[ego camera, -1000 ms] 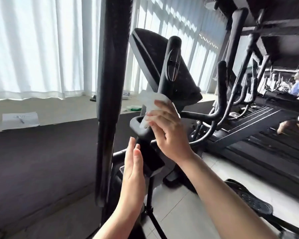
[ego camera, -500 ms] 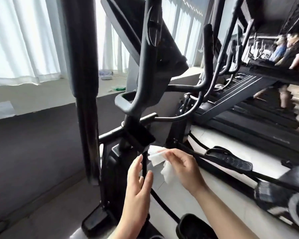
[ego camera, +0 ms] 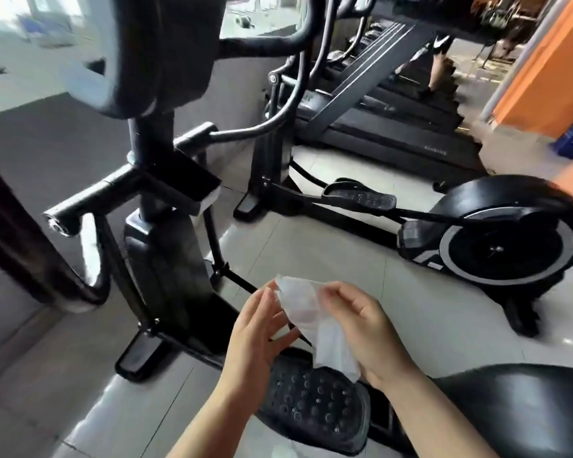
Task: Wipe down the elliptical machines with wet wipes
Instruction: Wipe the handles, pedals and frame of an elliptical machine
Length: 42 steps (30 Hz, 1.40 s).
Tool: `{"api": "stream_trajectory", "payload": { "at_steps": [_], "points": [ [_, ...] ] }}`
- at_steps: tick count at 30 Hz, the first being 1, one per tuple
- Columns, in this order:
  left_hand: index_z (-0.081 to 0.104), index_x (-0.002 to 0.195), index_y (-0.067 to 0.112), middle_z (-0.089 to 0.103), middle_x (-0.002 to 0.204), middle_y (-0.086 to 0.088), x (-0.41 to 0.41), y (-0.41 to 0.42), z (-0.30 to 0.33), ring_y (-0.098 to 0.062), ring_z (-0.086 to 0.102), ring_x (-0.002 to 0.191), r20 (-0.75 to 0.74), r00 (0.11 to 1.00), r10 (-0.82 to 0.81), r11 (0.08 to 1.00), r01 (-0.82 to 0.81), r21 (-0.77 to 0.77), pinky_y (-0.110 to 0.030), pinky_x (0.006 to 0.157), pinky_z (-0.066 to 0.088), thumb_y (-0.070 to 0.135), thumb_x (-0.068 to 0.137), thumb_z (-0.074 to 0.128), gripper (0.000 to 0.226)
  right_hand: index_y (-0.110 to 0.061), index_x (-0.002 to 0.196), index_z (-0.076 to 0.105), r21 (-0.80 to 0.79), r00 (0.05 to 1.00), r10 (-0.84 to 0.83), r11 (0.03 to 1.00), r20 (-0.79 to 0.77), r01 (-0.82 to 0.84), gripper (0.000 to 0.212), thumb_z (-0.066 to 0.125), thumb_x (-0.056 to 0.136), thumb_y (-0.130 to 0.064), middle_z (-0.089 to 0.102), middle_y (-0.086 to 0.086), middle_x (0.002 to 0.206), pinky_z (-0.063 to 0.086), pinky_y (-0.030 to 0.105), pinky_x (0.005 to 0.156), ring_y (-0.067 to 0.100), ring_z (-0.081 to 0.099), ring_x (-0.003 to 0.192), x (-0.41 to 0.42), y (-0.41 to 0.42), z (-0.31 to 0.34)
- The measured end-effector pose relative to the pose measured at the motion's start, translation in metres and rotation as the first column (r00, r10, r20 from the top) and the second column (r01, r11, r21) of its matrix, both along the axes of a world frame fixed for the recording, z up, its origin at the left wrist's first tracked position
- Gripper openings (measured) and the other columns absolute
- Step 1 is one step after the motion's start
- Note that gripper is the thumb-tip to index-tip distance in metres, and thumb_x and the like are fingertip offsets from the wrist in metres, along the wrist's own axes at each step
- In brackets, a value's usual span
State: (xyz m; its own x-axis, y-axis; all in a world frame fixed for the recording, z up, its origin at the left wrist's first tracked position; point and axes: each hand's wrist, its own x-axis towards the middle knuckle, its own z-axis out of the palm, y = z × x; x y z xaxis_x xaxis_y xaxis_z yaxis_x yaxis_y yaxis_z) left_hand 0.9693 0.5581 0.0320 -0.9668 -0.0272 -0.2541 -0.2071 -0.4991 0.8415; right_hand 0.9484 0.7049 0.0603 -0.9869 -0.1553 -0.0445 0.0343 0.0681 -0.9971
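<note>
Both hands (ego camera: 371, 328) raised, wet wipe (ego camera: 315, 322) between.

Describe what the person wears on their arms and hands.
Nothing that shows: the left hand and right hand are bare, without gloves, rings or a watch. Both forearms are bare to the picture's bottom edge, so no sleeve is in view.

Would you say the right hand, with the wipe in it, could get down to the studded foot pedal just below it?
Probably yes. The right hand holds the wet wipe directly above the foot pedal, and nothing lies between them; the left hand sits off to the side, touching the wipe's edge.
</note>
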Motion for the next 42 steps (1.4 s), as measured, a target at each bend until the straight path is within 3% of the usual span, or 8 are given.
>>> {"api": "stream_trajectory", "payload": {
  "at_steps": [9,14,17,22,27,33,37,42],
  "points": [
    [0.068,0.11,0.01,0.059,0.098,-0.026,0.026,0.012,-0.025,-0.03,0.065,0.092,0.068,0.991,0.116,0.992,-0.113,-0.051,-0.031,0.076,0.06,0.018,0.078,0.073,0.034,-0.019,0.084,0.065,0.371,0.989,-0.071,0.922,-0.128,0.115,0.015,0.062,0.094,-0.03,0.067,-0.005,0.075,0.047,0.026,0.069,0.01,0.061,0.07,0.027,0.022,-0.027],
    [0.065,0.105,0.011,0.072,0.09,-0.008,0.04,0.019,-0.014,-0.022,0.069,0.082,-0.052,0.982,0.179,0.978,-0.184,-0.096,-0.025,0.069,0.057,0.024,0.081,0.078,0.031,-0.022,0.088,0.064,0.309,0.994,0.031,0.951,-0.104,0.003,0.027,0.055,0.085,-0.047,0.067,-0.007,0.075,0.05,0.03,0.071,0.007,0.062,0.071,0.024,0.04,-0.018],
    [0.06,0.113,0.016,0.073,0.097,-0.001,0.047,0.054,-0.015,-0.017,0.07,0.09,-0.091,0.99,0.103,0.985,-0.114,-0.126,-0.027,0.078,0.057,0.026,0.074,0.072,0.042,-0.021,0.095,0.067,0.242,0.994,0.078,0.969,-0.075,-0.057,0.015,0.059,0.091,-0.034,0.071,-0.006,0.083,0.055,0.03,0.075,0.008,0.065,0.08,0.029,0.075,-0.01],
    [0.064,0.093,0.011,0.073,0.086,-0.007,0.046,0.185,-0.025,-0.019,0.069,0.078,-0.083,0.992,-0.099,0.988,0.088,-0.131,-0.026,0.065,0.056,0.009,0.073,0.077,0.024,-0.022,0.094,0.066,0.242,0.991,-0.114,0.962,-0.074,0.128,0.01,0.063,0.094,-0.012,0.07,-0.007,0.082,0.048,0.02,0.073,0.004,0.063,0.077,0.052,0.206,-0.01],
    [0.062,0.088,0.019,0.072,0.084,-0.008,0.047,0.347,-0.024,-0.018,0.065,0.075,-0.056,0.947,-0.315,0.926,0.293,-0.24,-0.031,0.065,0.052,0.022,0.073,0.079,0.022,-0.024,0.095,0.062,0.351,0.914,-0.393,0.874,0.101,0.337,0.024,0.074,0.081,-0.04,0.069,-0.003,0.08,0.046,0.015,0.066,0.004,0.061,0.072,0.097,0.368,-0.01],
    [0.062,0.096,0.009,0.073,0.084,-0.006,0.048,0.487,-0.027,-0.018,0.066,0.076,0.03,0.825,-0.565,0.786,0.549,-0.284,-0.034,0.066,0.05,0.014,0.086,0.075,0.017,-0.033,0.095,0.055,0.49,0.692,-0.716,0.639,0.097,0.593,0.027,0.075,0.082,-0.02,0.063,-0.007,0.075,0.051,0.035,0.075,0.013,0.06,0.072,0.154,0.489,-0.04],
    [0.063,0.104,0.021,0.071,0.088,-0.012,0.048,0.562,-0.037,-0.021,0.064,0.073,0.101,0.694,-0.713,0.661,0.713,-0.232,-0.035,0.064,0.05,0.005,0.077,0.079,0.036,-0.027,0.091,0.064,0.45,0.486,-0.867,0.479,0.108,0.754,0.015,0.063,0.089,-0.012,0.07,-0.009,0.086,0.044,0.011,0.068,0.006,0.064,0.082,0.196,0.551,-0.048],
    [0.065,0.107,0.022,0.06,0.075,-0.006,0.049,0.651,-0.05,-0.017,0.06,0.064,0.244,0.407,-0.88,0.394,0.914,-0.102,-0.023,0.053,0.048,0.011,0.068,0.08,0.043,-0.022,0.084,0.067,0.393,0.257,-0.959,0.284,0.122,0.875,0.021,0.057,0.092,-0.005,0.066,-0.017,0.072,0.041,0.008,0.062,-0.004,0.058,0.068,0.233,0.62,-0.048]
  ]
}}
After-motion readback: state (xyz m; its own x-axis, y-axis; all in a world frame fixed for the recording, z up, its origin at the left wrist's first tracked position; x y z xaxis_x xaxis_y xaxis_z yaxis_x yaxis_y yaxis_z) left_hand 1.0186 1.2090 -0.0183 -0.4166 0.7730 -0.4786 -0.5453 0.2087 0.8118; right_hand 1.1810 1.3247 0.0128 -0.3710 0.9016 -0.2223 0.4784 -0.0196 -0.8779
